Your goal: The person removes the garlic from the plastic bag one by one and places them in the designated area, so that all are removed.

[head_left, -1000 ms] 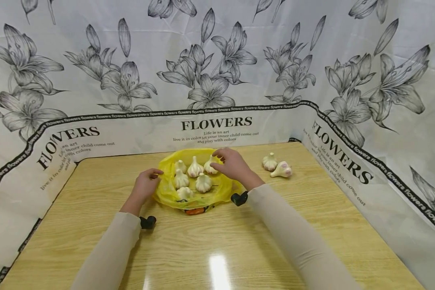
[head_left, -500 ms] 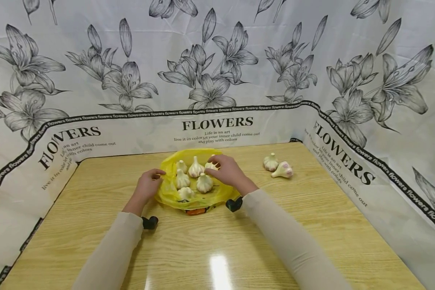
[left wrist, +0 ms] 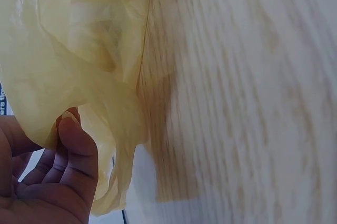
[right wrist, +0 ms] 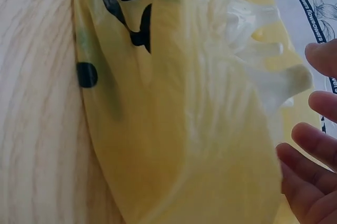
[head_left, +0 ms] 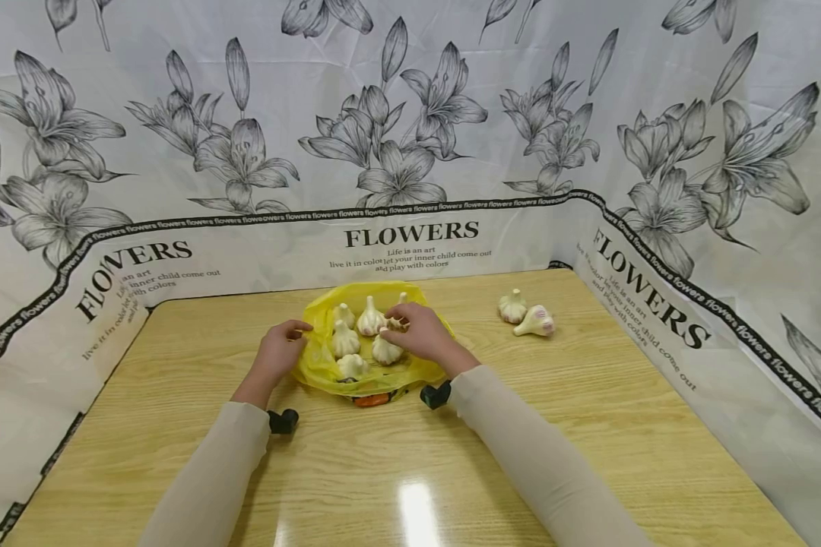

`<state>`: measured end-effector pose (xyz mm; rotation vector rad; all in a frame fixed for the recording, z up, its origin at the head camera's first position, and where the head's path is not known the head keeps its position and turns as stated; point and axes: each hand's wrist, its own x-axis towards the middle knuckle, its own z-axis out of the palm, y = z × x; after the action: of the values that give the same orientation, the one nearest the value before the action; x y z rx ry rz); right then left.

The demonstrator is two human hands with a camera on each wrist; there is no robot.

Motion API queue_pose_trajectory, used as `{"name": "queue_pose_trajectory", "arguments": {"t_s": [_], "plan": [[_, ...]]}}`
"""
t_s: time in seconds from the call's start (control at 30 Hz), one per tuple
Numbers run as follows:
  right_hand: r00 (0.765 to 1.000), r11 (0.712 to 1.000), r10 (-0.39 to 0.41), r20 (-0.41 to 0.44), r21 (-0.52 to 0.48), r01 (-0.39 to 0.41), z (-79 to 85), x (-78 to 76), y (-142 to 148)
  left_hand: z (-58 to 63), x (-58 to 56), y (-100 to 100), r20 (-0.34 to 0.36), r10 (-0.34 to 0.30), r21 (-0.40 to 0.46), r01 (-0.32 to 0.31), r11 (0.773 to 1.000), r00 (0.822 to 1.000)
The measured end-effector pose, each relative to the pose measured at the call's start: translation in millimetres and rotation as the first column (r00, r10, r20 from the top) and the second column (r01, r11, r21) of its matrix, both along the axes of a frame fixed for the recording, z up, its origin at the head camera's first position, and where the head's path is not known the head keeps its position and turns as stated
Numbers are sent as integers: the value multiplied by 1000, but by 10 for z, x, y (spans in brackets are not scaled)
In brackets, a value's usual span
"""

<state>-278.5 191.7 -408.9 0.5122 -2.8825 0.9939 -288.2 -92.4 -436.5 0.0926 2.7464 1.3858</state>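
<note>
A thin yellow plastic bag (head_left: 321,377) lies spread with its mouth up on the table, several garlic bulbs (head_left: 345,342) inside it. My left hand (head_left: 277,353) pinches the bag's left edge between thumb and fingers; the left wrist view shows that thumb against the film (left wrist: 100,87). Over the right part of the bag, my right hand (head_left: 420,333) has its fingers spread and partly covers the bulbs there. Close to its thumb and fingertips is a front bulb (head_left: 385,349). In the right wrist view a pale stem (right wrist: 295,81) pokes up near these fingers (right wrist: 303,161).
Two more garlic bulbs, one upright (head_left: 512,306) and one on its side (head_left: 535,322), sit on the wooden table (head_left: 356,471) right of the bag. A flower-printed curtain (head_left: 410,167) encloses the table's back and sides.
My right hand has moved left and toward the front, from the back-right bulb to above the front bulb. My left hand keeps its hold on the bag's edge.
</note>
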Motion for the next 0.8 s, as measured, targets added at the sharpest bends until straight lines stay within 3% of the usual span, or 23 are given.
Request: {"name": "queue_pose_trajectory", "arguments": {"t_s": [0.23, 0.5, 0.8], "plan": [[999, 999, 41, 0, -13, -41, -49, 25, -35, 30, 15, 8, -4, -1, 4, 1, 1000, 1000], [999, 999, 32, -19, 19, -32, -104, 43, -65, 31, 3, 12, 3, 0, 26, 0, 1000, 1000], [998, 999, 40, -44, -8, -40, -149, 51, -87, 1, -2, -1, 1, 7, 23, -7, 1000, 1000]]}}
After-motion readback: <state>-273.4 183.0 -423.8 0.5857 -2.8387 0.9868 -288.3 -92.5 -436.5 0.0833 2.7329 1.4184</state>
